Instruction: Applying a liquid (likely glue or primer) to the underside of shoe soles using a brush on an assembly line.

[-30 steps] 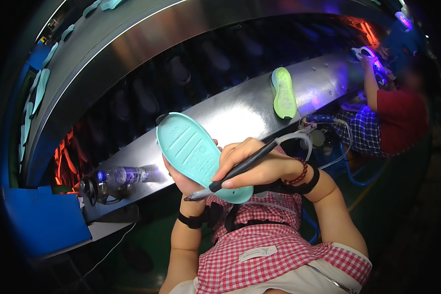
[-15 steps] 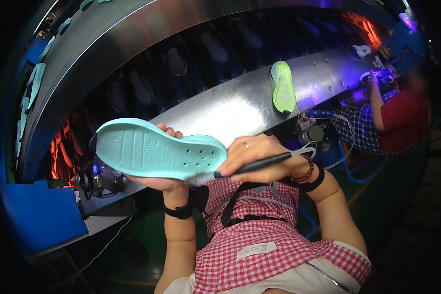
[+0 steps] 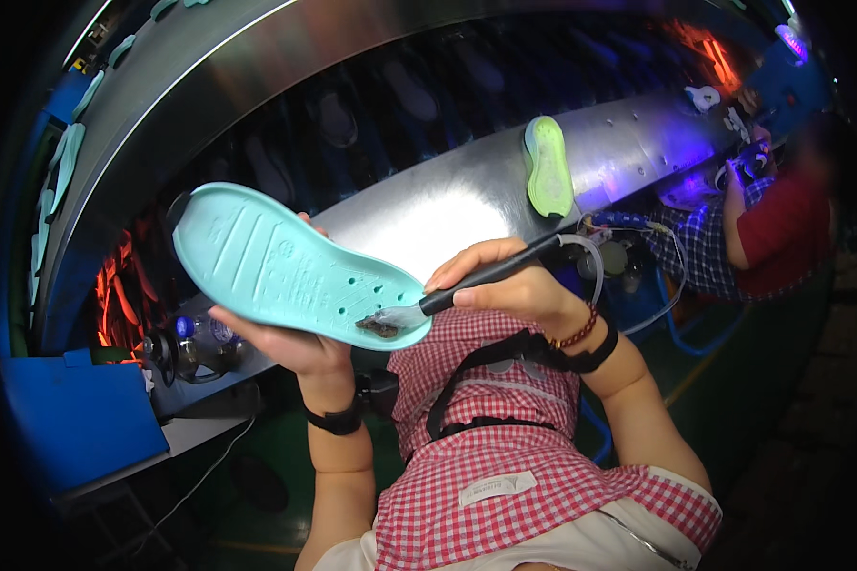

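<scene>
The left hand (image 3: 290, 344) was closed around a turquoise shoe sole (image 3: 267, 257) from underneath, its palm against the near edge and some fingertips showing past the far edge. The sole was held up in front of the body, nearer than the metal bench (image 3: 448, 219). It sloped across the view, the broad end with a dark tip to the far left and the narrower, holed end to the near right.

The right hand (image 3: 519, 285) had its thumb and fingers pinched together on the black handle of a brush (image 3: 490, 276). The wet-looking bristles (image 3: 383, 324) lay on the holed end, close to its near edge. A pale tube (image 3: 595, 262) curved from the rear of the handle.

On the bench, right of the held sole and farther off, lay a yellow-green sole (image 3: 548, 169). A clear bottle (image 3: 221, 343) lay to the left, near a blue box (image 3: 81, 400). Turquoise pieces (image 3: 67, 162) rested along the far left. Beyond the bench was a dark recess (image 3: 390, 95), where the pale shapes seemed to be more soles, though the light was poor. Far to the right sat a co-worker in a red top (image 3: 786, 224).
</scene>
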### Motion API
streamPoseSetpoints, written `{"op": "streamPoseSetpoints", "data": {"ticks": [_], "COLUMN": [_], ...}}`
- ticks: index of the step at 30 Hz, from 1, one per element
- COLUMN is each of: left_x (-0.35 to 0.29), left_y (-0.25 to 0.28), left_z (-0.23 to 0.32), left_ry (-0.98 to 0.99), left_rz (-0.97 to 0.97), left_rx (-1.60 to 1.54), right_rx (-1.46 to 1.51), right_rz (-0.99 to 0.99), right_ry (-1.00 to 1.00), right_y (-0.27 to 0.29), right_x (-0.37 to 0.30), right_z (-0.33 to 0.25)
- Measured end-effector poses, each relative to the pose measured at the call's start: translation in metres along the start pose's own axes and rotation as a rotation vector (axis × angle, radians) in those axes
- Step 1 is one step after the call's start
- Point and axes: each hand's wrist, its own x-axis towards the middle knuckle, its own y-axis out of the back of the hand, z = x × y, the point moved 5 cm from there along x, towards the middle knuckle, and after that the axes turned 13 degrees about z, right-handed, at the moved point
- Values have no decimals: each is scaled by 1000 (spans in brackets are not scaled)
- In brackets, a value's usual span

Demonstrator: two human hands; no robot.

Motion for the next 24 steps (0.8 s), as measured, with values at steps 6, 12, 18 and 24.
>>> {"op": "streamPoseSetpoints", "data": {"ticks": [6, 12, 18, 24], "left_x": [-31, -9, -11, -17], "left_y": [11, 34, 5, -2], "left_z": [-49, -38, -29, -31], "left_ry": [382, 391, 671, 789], "left_rz": [-377, -375, -429, -341], "left_rx": [-42, 347, 588, 919], "right_rx": [-59, -317, -437, -489], "right_rz": [49, -73, -463, -618], "right_ry": [-19, -92, 227, 258], "right_y": [-17, -17, -29, -31], "right_x": [-9, -4, -3, 9], "right_z": [-2, -33, -56, -57]}}
